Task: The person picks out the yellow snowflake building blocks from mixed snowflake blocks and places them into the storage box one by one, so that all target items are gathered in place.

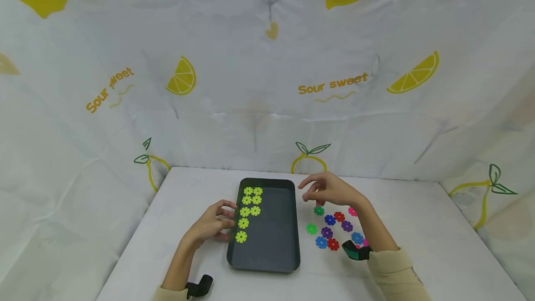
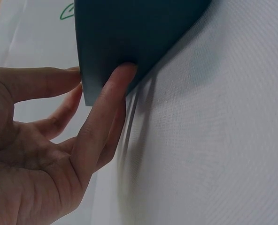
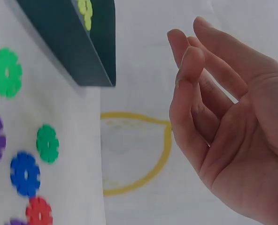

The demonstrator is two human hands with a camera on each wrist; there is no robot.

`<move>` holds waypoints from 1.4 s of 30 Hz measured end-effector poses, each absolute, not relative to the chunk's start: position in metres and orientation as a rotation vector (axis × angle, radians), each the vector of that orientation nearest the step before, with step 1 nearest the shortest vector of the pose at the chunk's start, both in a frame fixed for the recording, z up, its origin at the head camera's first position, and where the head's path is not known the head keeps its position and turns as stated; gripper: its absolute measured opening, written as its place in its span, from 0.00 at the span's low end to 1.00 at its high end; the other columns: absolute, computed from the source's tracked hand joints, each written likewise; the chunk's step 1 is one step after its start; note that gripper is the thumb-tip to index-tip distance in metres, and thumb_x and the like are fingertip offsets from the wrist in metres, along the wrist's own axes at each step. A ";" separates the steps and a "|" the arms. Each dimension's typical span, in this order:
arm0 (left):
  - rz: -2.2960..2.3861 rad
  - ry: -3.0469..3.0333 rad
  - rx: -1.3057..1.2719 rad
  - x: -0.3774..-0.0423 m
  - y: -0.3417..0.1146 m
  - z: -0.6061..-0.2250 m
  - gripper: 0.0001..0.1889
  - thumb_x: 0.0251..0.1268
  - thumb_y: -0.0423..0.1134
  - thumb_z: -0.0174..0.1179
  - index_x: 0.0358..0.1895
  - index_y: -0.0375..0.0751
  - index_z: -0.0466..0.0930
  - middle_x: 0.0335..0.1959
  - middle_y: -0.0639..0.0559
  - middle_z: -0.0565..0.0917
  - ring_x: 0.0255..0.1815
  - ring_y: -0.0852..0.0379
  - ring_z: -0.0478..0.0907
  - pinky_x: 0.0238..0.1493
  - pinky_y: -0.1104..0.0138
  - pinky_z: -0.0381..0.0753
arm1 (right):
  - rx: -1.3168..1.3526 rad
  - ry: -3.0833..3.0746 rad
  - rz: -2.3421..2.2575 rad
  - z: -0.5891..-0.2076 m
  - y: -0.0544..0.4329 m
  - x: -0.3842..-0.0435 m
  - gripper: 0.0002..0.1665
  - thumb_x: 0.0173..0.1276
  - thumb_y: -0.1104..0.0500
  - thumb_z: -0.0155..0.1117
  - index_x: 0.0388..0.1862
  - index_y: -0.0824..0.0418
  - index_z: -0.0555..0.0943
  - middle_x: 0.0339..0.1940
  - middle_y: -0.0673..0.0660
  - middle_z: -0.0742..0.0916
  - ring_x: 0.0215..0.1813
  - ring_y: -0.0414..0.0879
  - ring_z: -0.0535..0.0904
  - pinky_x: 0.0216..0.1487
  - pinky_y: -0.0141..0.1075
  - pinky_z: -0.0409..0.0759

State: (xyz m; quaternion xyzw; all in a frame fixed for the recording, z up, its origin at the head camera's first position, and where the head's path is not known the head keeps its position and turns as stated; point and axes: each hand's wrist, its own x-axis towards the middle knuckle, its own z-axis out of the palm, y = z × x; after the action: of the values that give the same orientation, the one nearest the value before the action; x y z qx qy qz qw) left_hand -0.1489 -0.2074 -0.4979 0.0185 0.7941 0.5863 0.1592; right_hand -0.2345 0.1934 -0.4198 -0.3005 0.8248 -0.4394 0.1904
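Observation:
My left hand (image 1: 211, 222) is at the left side of a dark rectangular baking tray (image 1: 267, 257), its fingertips touching the outer wall (image 2: 106, 37). Inside the tray, yellow snowflake-shaped discs (image 1: 244, 223) lie in two columns along the left side, the left column longer. Above the table, right of the tray's far corner, hovers my right hand (image 1: 332, 190), fingers loosely bent and nothing visible between them. Beneath and in front of it lie loose snowflake discs, among them a dark green one (image 3: 48, 143), a light green one (image 1: 311, 229) and a blue one (image 3: 25, 173).
More loose discs in red (image 1: 333, 244), purple (image 1: 347, 226), light blue (image 1: 321, 242) and pink (image 1: 352, 211) spread right of the tray, some partly behind the right wrist. The white table (image 1: 167, 208) ends at a lemon-printed cloth backdrop (image 1: 242, 138).

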 end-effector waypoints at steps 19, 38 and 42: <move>1.678 2.269 0.060 -0.146 -0.209 -0.498 0.28 0.68 0.30 0.66 0.71 0.39 0.73 0.58 0.34 0.80 0.47 0.48 0.85 0.37 0.55 0.93 | -0.782 2.365 -1.170 -0.428 0.289 -0.200 0.21 0.78 0.60 0.69 0.63 0.71 0.83 0.44 0.69 0.93 0.31 0.51 0.87 0.33 0.40 0.91; 1.668 2.274 0.052 -0.148 -0.208 -0.499 0.29 0.68 0.30 0.66 0.71 0.40 0.73 0.59 0.34 0.80 0.48 0.48 0.85 0.37 0.57 0.93 | -0.589 2.195 -1.136 -0.460 0.364 -0.164 0.21 0.72 0.65 0.73 0.61 0.71 0.84 0.53 0.70 0.89 0.40 0.50 0.88 0.38 0.35 0.91; 1.668 2.277 0.051 -0.148 -0.208 -0.499 0.28 0.68 0.30 0.66 0.71 0.40 0.73 0.58 0.35 0.80 0.47 0.48 0.85 0.37 0.57 0.93 | -0.523 2.201 -1.110 -0.470 0.377 -0.160 0.21 0.69 0.66 0.74 0.60 0.69 0.85 0.55 0.69 0.88 0.42 0.47 0.85 0.42 0.32 0.90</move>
State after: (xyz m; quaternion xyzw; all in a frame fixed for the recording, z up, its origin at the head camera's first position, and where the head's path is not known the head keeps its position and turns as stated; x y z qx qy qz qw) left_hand -0.1479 -0.2076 -0.4991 0.0178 0.7963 0.5835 0.1587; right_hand -0.1597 0.3767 -0.4696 -0.1978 0.8316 -0.4194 0.3058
